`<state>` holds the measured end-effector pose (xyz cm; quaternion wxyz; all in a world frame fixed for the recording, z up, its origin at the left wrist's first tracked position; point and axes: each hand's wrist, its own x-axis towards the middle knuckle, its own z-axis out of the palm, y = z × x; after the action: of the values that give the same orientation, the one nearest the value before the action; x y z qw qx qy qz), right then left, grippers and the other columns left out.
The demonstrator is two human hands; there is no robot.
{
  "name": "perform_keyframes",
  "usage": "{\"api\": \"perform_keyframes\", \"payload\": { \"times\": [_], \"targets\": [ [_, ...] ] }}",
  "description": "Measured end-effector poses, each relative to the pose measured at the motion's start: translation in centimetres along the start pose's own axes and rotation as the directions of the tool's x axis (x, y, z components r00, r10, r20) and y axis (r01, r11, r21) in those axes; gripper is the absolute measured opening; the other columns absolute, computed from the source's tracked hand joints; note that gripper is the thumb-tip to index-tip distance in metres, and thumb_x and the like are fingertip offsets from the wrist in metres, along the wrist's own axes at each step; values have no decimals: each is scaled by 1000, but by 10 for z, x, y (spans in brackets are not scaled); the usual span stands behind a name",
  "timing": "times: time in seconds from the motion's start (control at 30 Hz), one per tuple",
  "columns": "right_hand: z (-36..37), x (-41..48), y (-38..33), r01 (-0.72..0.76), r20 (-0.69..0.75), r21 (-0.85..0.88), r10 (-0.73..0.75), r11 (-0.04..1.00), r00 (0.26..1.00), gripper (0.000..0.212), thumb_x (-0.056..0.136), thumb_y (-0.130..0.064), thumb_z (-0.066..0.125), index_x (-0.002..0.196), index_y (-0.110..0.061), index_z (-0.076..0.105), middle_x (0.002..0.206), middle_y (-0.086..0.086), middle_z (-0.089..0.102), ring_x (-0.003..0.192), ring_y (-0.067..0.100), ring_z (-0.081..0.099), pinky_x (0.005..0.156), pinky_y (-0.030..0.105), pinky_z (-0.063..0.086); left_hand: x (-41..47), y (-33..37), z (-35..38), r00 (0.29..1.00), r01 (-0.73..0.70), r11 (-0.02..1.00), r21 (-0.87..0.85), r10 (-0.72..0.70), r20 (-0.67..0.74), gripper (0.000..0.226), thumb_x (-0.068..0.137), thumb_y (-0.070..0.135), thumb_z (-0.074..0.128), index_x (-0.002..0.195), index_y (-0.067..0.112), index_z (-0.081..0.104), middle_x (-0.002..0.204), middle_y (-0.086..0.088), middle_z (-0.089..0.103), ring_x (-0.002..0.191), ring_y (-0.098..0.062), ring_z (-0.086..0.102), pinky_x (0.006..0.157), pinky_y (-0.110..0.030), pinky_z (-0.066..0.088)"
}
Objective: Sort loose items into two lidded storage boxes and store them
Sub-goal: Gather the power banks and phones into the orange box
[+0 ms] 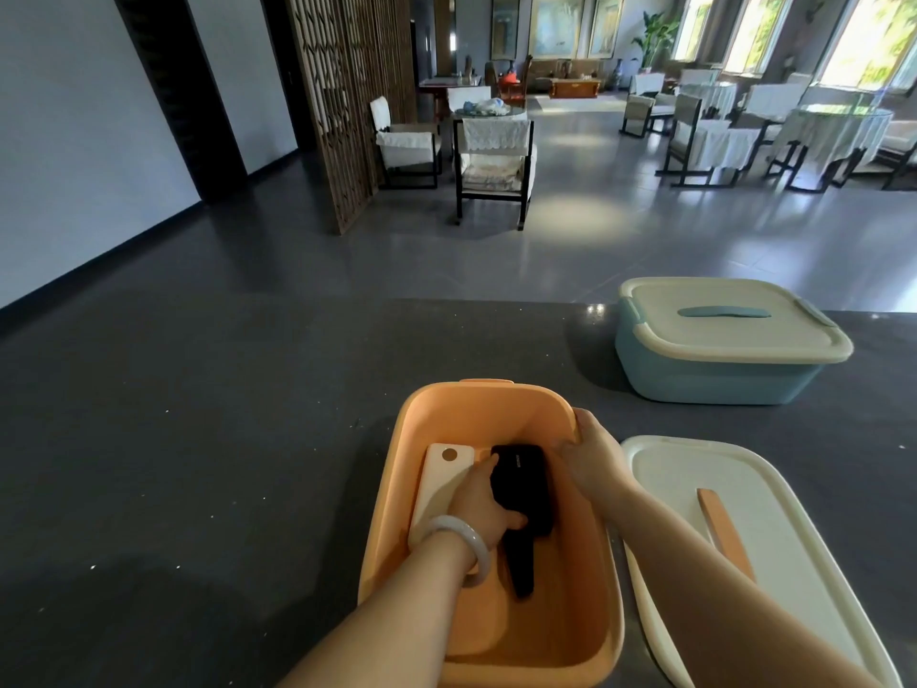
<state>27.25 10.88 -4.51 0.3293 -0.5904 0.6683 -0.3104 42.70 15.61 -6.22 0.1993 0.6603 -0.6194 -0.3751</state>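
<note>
An open orange storage box (446,404) stands on the dark counter right in front of me. Inside it lie a flat cream item with a round hole (441,474) on the left and a black handled device (526,489) beside it. My left hand (484,504), with a pale bangle on the wrist, reaches into the box and grips the black device. My right hand (593,454) holds the box's right rim. The box's cream lid with an orange handle (694,489) lies flat to the right. A blue box with its cream lid on (719,360) stands at the far right.
The dark counter (198,464) stretches to the left. Its far edge runs just behind the blue box. Beyond it are a grey floor, covered chairs (491,161), round tables and a wooden lattice screen (342,91).
</note>
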Motion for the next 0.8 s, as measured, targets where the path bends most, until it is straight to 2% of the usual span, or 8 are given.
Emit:
{"api": "perform_keyframes", "payload": {
  "times": [0.1, 0.23, 0.3, 0.4, 0.47, 0.6, 0.73, 0.8],
  "targets": [
    [-2, 0, 0, -6, 6, -27, 6, 1000, 1000, 29, 94, -22, 52, 123, -19, 50, 88, -13, 54, 76, 3, 52, 55, 17, 34, 1, -3, -2, 999, 37, 991, -126, -40, -17, 77, 80, 19, 75, 144, 31, 35, 141, 9, 48, 131, -19, 45, 109, -45, 38],
    [-8, 0, -9, -12, 79, -102, 20, 995, 997, 32, 96, -22, 52, 127, -13, 46, 102, 1, 58, 79, 8, 53, 59, 22, 40, -1, -1, -12, 998, 41, 982, -185, -50, -45, 62, 79, 17, 75, 132, 34, 46, 128, 12, 57, 121, -16, 53, 103, -43, 45],
    [-12, -1, -18, 7, 72, -180, 6, 984, 997, 40, 96, -23, 54, 133, -13, 42, 121, 9, 55, 99, 19, 53, 78, 32, 47, 1, 1, -18, 993, 49, 982, -185, -68, -98, 64, 81, 18, 74, 135, 34, 44, 128, 11, 55, 120, -15, 53, 103, -41, 45],
    [-11, -1, -32, 138, 12, -303, -141, 943, 990, 51, 93, -20, 57, 140, -18, 38, 139, 4, 41, 131, 25, 33, 101, 42, 38, 0, 7, -31, 988, 34, 982, -183, -61, -140, 66, 83, 18, 73, 139, 32, 41, 129, 9, 54, 117, -13, 53, 103, -36, 44],
    [-5, 0, -43, 247, 56, -306, -242, 919, 969, 54, 91, -15, 57, 141, -19, 38, 141, 2, 39, 134, 23, 29, 102, 40, 37, -1, 10, -42, 983, 22, 978, -206, -59, -174, 64, 83, 16, 72, 138, 31, 44, 124, 11, 54, 112, -8, 52, 102, -31, 43],
    [12, 4, -68, 364, 204, -321, -312, 874, 928, 58, 85, -22, 63, 139, -23, 43, 134, 0, 46, 128, 24, 40, 104, 38, 35, -13, 14, -76, 946, -25, 989, -146, -24, -325, 53, 81, 15, 73, 129, 24, 51, 121, 5, 57, 110, -13, 56, 99, -32, 46],
    [46, 6, -100, 462, 334, -302, -362, 834, 871, 60, 84, -21, 69, 138, -27, 43, 136, 1, 46, 129, 26, 45, 101, 38, 43, -41, -3, -119, 879, 31, 999, -18, -36, -475, 48, 86, 20, 68, 131, 24, 50, 127, 6, 52, 115, -11, 53, 96, -25, 44],
    [70, 0, -122, 521, 405, -270, -396, 810, 824, 64, 85, -20, 71, 140, -29, 41, 141, 0, 43, 130, 26, 46, 96, 39, 51, -63, -21, -139, 849, 109, 993, 35, -75, -523, 53, 86, 20, 69, 134, 24, 47, 132, 5, 49, 121, -13, 50, 101, -30, 44]
  ]
}}
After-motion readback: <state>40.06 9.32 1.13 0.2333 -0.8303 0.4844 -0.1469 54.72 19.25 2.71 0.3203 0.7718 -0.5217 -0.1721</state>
